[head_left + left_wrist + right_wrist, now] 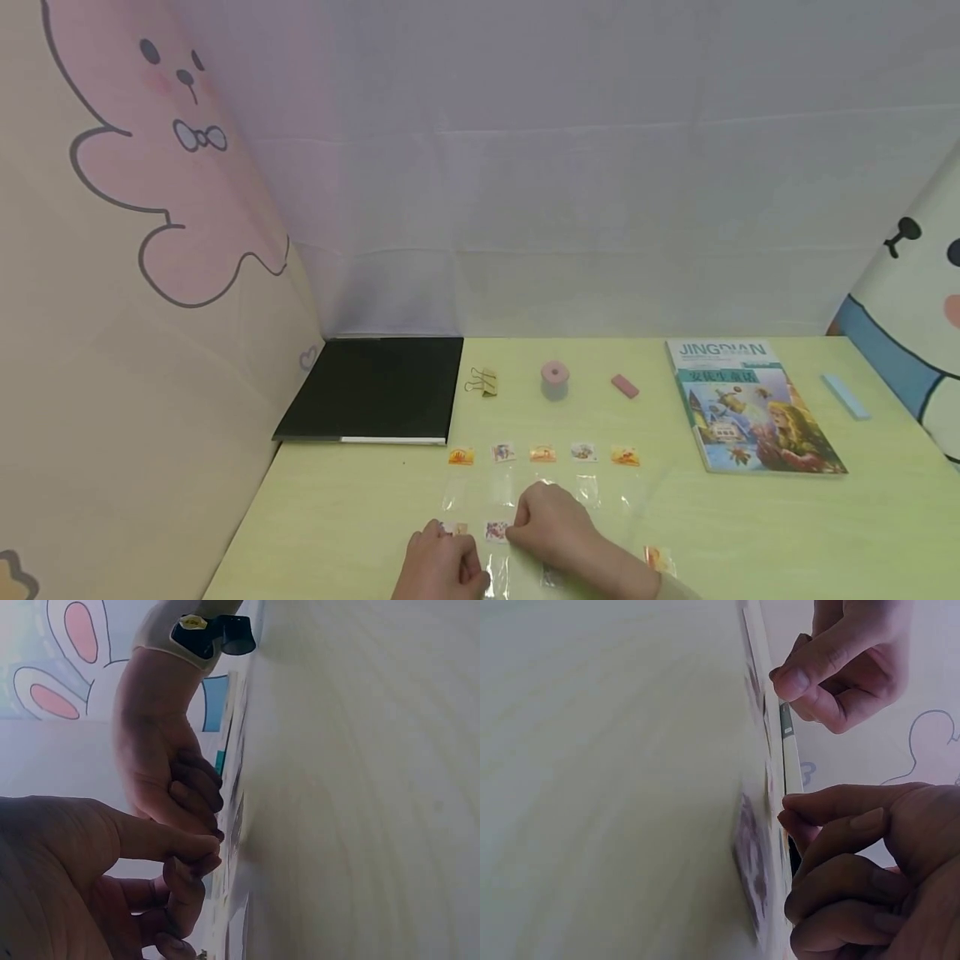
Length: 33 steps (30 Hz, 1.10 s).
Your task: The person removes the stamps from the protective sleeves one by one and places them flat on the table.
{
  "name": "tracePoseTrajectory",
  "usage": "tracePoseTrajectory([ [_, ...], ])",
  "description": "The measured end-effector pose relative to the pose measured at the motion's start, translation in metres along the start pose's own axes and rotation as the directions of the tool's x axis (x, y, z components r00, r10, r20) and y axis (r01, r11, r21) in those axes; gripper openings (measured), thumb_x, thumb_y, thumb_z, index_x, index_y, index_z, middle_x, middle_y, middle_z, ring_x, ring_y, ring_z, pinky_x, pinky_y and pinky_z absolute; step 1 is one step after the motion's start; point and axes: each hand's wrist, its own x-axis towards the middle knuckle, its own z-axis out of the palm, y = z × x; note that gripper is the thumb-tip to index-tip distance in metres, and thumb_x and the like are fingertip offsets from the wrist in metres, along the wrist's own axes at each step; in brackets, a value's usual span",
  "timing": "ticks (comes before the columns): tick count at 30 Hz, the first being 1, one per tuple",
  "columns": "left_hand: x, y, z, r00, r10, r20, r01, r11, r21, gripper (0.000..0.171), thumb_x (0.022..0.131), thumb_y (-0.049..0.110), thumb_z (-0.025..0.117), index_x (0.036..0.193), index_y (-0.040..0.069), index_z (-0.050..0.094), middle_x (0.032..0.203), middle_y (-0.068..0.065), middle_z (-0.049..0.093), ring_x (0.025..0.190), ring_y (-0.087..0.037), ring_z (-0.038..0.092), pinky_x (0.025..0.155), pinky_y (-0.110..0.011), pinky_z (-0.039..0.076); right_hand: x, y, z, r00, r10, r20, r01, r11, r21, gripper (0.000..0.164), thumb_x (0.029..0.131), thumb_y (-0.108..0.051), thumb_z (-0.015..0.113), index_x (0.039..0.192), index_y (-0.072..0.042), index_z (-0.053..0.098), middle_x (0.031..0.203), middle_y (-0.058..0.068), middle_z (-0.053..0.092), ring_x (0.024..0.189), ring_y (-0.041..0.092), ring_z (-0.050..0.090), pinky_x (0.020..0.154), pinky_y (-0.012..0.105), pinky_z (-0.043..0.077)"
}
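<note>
Rows of small picture stamps and clear plastic sleeves lie on the table. Thumb and index finger of my right hand [555, 525] pinch the right edge of a purple-patterned stamp [497, 531], the other fingers curled under. Lower left, my left hand [441, 565] has its fingertips together at the edge of a shiny clear sleeve [498, 575] below that stamp. Another stamp [461, 528] is partly covered by the left hand. In the right wrist view a stamp [751, 862] lies in front of the right fingertips.
Several stamps form a row beyond the hands, one an orange stamp [626, 456]. Farther back are a black folder [371, 390], a gold binder clip [487, 382], a pink-topped roll [555, 380], a pink eraser [625, 386], a magazine [757, 408] and a blue strip [846, 396].
</note>
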Motion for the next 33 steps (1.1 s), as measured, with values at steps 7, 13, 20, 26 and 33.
tracePoseTrajectory([
  [7, 0.007, 0.010, 0.004, 0.993, 0.025, -0.112, -0.022, 0.999, 0.033, 0.030, 0.070, 0.031, 0.074, 0.054, 0.030, 0.048, 0.052, 0.018, 0.038, 0.065, -0.005, 0.033, 0.062, -0.025, 0.024, -0.005, 0.008, -0.015, 0.999, -0.031, 0.011, 0.031, 0.998, 0.063, 0.018, 0.074, -0.026, 0.072, 0.062, -0.020, 0.059, 0.059, -0.012, 0.055, 0.050, 0.006, 0.048, 0.048, 0.024, 0.040],
  [13, 0.018, 0.020, 0.006, 0.991, 0.046, -0.123, -0.046, 0.999, 0.008, 0.027, 0.072, 0.033, 0.075, 0.058, 0.030, 0.052, 0.054, 0.018, 0.040, 0.063, -0.006, 0.033, 0.061, -0.025, 0.024, -0.013, 0.016, -0.030, 1.000, -0.029, 0.002, 0.028, 0.993, 0.115, 0.015, 0.077, -0.027, 0.071, 0.067, -0.020, 0.062, 0.056, -0.012, 0.055, 0.049, 0.005, 0.047, 0.047, 0.023, 0.039],
  [20, 0.029, 0.033, 0.020, 0.990, 0.078, -0.118, -0.081, 0.997, -0.015, 0.018, 0.072, 0.038, 0.076, 0.075, 0.030, 0.060, 0.056, 0.019, 0.040, 0.068, -0.005, 0.034, 0.062, -0.024, 0.026, -0.028, 0.029, -0.039, 0.998, -0.018, 0.060, 0.004, 0.975, 0.222, 0.014, 0.080, -0.025, 0.070, 0.084, -0.013, 0.063, 0.060, -0.007, 0.058, 0.043, 0.009, 0.052, 0.042, 0.026, 0.042],
  [26, 0.037, 0.042, 0.030, 0.993, 0.053, -0.101, -0.056, 0.998, -0.021, 0.030, 0.068, 0.037, 0.079, 0.090, 0.029, 0.060, 0.056, 0.018, 0.040, 0.072, -0.008, 0.035, 0.063, -0.025, 0.028, -0.036, 0.040, -0.037, 0.992, -0.014, 0.127, -0.017, 0.971, 0.240, 0.030, 0.076, -0.029, 0.074, 0.097, -0.013, 0.061, 0.064, -0.006, 0.060, 0.044, 0.013, 0.056, 0.051, 0.025, 0.043],
  [33, 0.040, 0.048, 0.035, 0.994, 0.068, -0.086, -0.071, 0.997, -0.025, 0.037, 0.064, 0.032, 0.082, 0.094, 0.028, 0.061, 0.059, 0.018, 0.040, 0.074, -0.009, 0.035, 0.062, -0.025, 0.028, -0.039, 0.042, -0.034, 0.987, -0.003, 0.161, -0.027, 0.983, 0.184, 0.037, 0.070, -0.029, 0.078, 0.100, -0.019, 0.058, 0.063, -0.008, 0.057, 0.051, 0.009, 0.052, 0.047, 0.024, 0.039],
])
